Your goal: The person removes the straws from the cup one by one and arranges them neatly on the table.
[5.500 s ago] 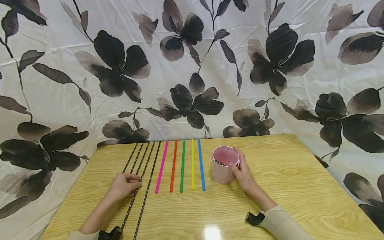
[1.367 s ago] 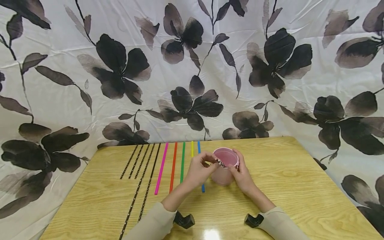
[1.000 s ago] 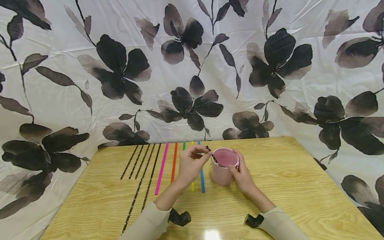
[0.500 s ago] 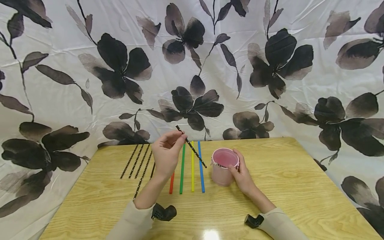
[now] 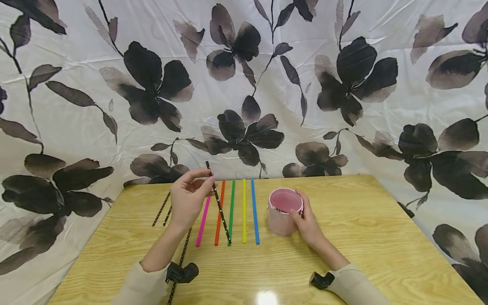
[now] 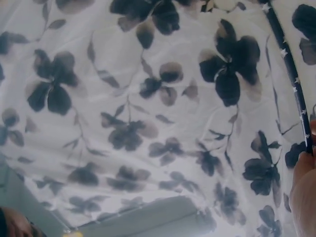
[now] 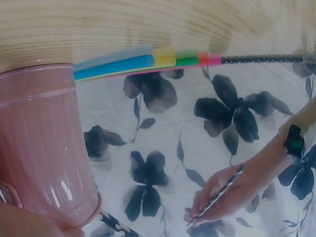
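My left hand pinches a black straw with white stars between thumb and forefinger. The straw slants down, overlapping the red straw and green straw in the head view. My right hand grips a pink bucket at its right side, thumb on the rim. A black-and-white patterned strip shows just inside the near rim; the bucket's bottom is hidden. In the right wrist view the bucket fills the left side, a dotted black piece at its rim.
A pink straw, a yellow straw and a blue straw lie side by side with the red and green ones. Patterned black straws lie left of them, partly behind my left arm. A floral cloth hangs behind the table.
My left hand has drawn the black straw up out of the bucket and carried it left over the coloured straws. My right hand stays on the bucket.
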The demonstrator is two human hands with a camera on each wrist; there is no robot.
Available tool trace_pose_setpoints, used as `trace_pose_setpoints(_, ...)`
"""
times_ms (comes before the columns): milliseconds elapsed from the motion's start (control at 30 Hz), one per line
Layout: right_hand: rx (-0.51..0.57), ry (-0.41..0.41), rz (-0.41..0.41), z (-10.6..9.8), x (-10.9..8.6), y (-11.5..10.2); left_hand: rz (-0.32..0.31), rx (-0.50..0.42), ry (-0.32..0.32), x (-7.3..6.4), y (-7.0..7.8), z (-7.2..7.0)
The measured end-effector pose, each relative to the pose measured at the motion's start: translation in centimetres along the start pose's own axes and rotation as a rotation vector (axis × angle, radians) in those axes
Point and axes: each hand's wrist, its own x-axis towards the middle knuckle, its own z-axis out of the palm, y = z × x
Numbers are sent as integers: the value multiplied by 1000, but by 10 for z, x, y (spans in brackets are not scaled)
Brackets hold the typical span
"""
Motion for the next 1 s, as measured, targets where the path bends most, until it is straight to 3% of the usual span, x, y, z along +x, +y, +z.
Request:
trace_pose_setpoints(333,5,-19,-20,-1,1,2,-120,89,-63,-14,12,-35)
trace_pose_setpoints(767,-31,-19,-29,-2,2,2,-258,306,-160,-31,-17,-103)
trace_pose_setpoints(1000,-33,-3,-17,-1,0,2,-416,449,-207,-48,-26,-126)
